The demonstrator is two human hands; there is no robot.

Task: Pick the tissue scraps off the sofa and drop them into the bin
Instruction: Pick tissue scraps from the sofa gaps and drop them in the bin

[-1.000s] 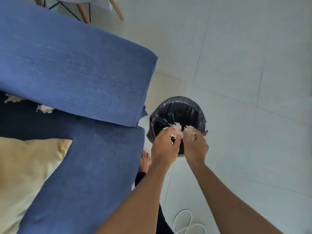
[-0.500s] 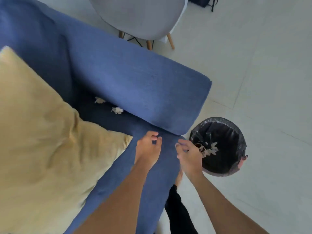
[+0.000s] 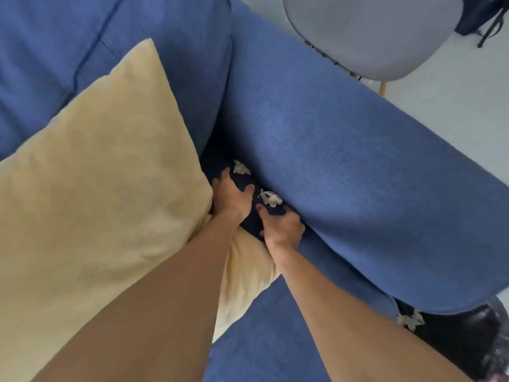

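Two white tissue scraps lie on the dark seat of the blue sofa (image 3: 344, 161), tucked against the armrest: a far scrap (image 3: 241, 168) and a near scrap (image 3: 271, 198). My left hand (image 3: 231, 198) reaches between them with fingers spread, empty, its fingertips close to both. My right hand (image 3: 282, 228) is just below the near scrap, fingers apart, holding nothing. The black-lined bin (image 3: 468, 334) shows at the lower right, partly hidden by the armrest, with tissue scraps in the bin (image 3: 410, 321).
A large yellow cushion (image 3: 96, 188) fills the left, pressed against my left forearm. A grey chair (image 3: 371, 34) stands behind the armrest on the pale tiled floor (image 3: 454, 106). A dark bag (image 3: 484, 15) sits at the top right corner.
Both hands left the bin, where they dropped scraps, and moved left onto the sofa seat. They now reach toward the two scraps by the armrest. My view swung left.
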